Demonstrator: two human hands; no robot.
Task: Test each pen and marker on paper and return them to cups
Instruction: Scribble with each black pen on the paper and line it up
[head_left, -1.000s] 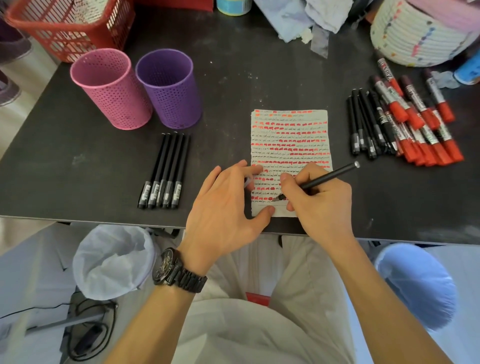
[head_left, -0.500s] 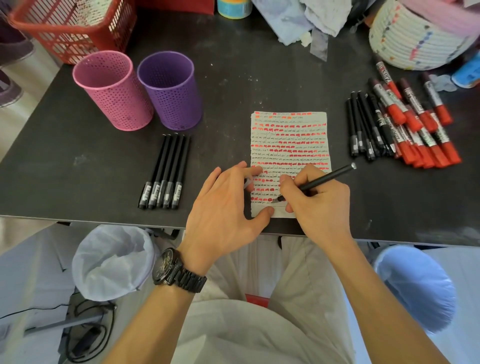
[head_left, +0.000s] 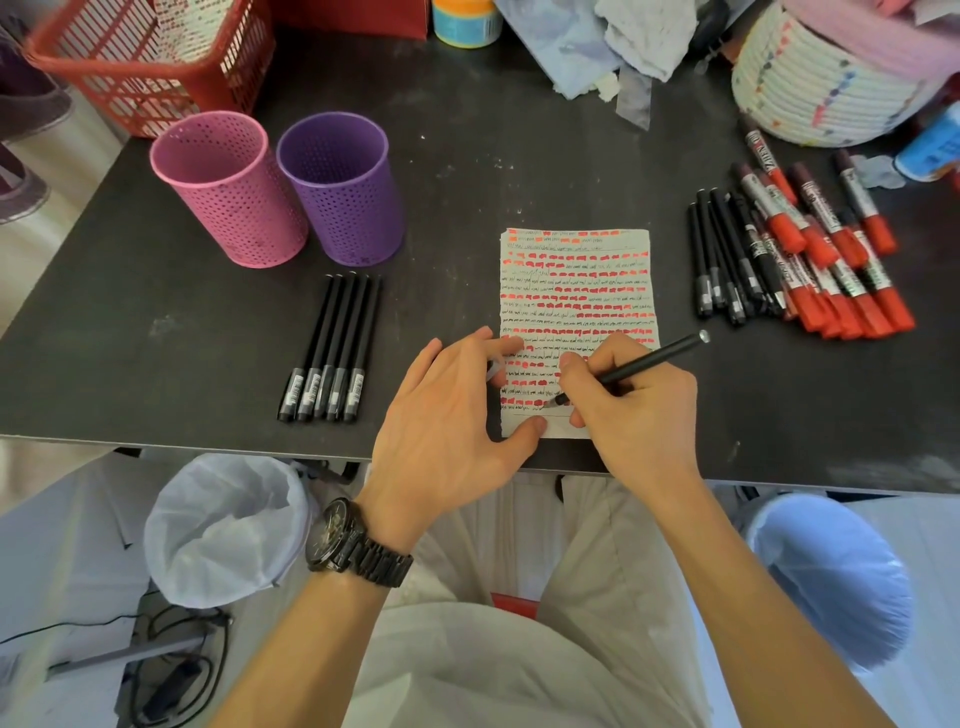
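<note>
Dark table (head_left: 467, 182) unchanged; right hand (head_left: 628, 410) still presses pen (head_left: 649, 358) to paper (head_left: 576, 270).

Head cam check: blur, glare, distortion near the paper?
Head view: paper, left hand and right hand with its pen sharp at centre; red basket softens in the top-left corner; table edge bows from wide-angle distortion; light soft, faint shadows, no glare on paper.

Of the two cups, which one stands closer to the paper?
The purple cup. It stands to the right of the pink cup, on the side toward the paper.
</note>
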